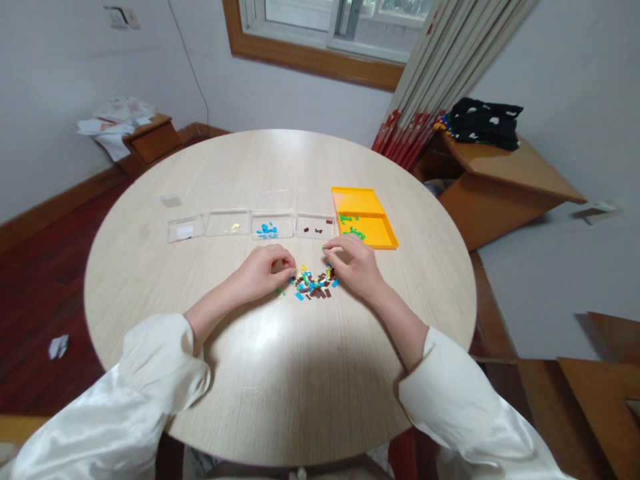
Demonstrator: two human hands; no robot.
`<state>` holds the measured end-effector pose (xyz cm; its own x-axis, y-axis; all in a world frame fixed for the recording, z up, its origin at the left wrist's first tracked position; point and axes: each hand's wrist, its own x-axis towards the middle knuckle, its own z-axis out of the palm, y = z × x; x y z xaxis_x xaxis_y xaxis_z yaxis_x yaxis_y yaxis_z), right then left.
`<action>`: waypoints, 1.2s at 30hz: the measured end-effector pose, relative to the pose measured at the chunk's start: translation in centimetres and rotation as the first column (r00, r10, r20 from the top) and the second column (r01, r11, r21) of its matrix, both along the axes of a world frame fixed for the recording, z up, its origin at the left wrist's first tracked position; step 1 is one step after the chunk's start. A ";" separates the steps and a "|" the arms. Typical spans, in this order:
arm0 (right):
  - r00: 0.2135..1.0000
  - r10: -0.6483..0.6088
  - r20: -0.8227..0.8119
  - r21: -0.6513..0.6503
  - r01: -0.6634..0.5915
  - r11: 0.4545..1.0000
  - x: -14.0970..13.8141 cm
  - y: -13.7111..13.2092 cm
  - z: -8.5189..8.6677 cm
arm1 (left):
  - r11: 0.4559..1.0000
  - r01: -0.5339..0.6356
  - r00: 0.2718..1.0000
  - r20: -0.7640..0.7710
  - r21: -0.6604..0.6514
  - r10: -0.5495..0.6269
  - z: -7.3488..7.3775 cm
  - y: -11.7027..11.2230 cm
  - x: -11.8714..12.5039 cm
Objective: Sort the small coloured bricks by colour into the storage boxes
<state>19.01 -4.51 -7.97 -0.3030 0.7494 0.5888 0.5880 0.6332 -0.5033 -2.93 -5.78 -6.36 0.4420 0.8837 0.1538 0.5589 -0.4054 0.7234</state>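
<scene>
Small mixed-colour plastic bricks (pixel 313 285) lie heaped on the round wooden bench (pixel 300 373). Left hand (pixel 263 272) curls beside them, grip unclear; right hand (pixel 357 267) pinches a tiny green piece (pixel 325 249). Lifting singly should avoid scattering.

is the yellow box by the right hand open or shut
Open. The flat yellow plastic box lies with its lid folded back on the round wooden table, and small green pieces show inside.
</scene>
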 end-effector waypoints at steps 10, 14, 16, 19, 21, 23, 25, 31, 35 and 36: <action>0.919 -0.395 -0.004 0.033 0.395 0.918 7.4 3.9 -2.0 | 0.985 0.171 0.952 -0.258 -0.004 -0.166 0.1 -0.3 -0.5; 0.926 -0.379 -0.006 0.014 0.379 0.925 7.2 4.0 -2.4 | 0.982 0.188 0.948 -0.264 0.003 -0.181 0.0 -0.3 -0.4; 0.931 -0.364 -0.006 0.010 0.364 0.931 6.9 3.9 -2.4 | 0.981 0.192 0.946 -0.266 0.001 -0.185 0.0 -0.3 -0.4; 0.937 -0.350 -0.006 0.009 0.350 0.937 6.4 3.6 -2.1 | 0.981 0.194 0.943 -0.276 -0.001 -0.187 0.0 -0.4 -0.3; 0.943 -0.334 -0.005 0.018 0.334 0.942 5.9 3.4 -1.8 | 0.981 0.192 0.942 -0.281 -0.001 -0.184 0.0 -0.4 -0.2; 0.952 -0.307 0.001 0.037 0.307 0.951 5.4 3.0 -1.5 | 0.983 0.183 0.946 -0.272 -0.001 -0.176 0.0 -0.4 -0.1; 0.963 -0.269 0.017 0.058 0.268 0.962 4.6 2.6 -1.2 | 0.987 0.164 0.955 -0.250 0.001 -0.158 -0.1 -0.3 -0.1; 0.985 -0.142 0.098 0.030 0.140 0.990 1.9 1.3 -1.0 | 0.991 0.135 0.970 -0.206 0.006 -0.131 -0.2 -0.1 -0.4; 0.991 -0.079 0.113 0.005 0.079 0.997 1.0 1.1 -1.2 | 0.985 0.171 0.961 -0.222 -0.001 -0.167 -0.2 -0.1 -0.4; 0.991 -0.073 0.113 0.004 0.073 0.997 0.9 1.1 -1.3 | 0.984 0.177 0.957 -0.235 -0.004 -0.172 -0.3 -0.1 -0.4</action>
<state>19.94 -3.46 -9.24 -0.3124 0.7720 0.5535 0.6856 0.5865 -0.4311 -3.29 -5.92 -6.64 0.6145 0.7878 0.0424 0.6309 -0.5229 0.5732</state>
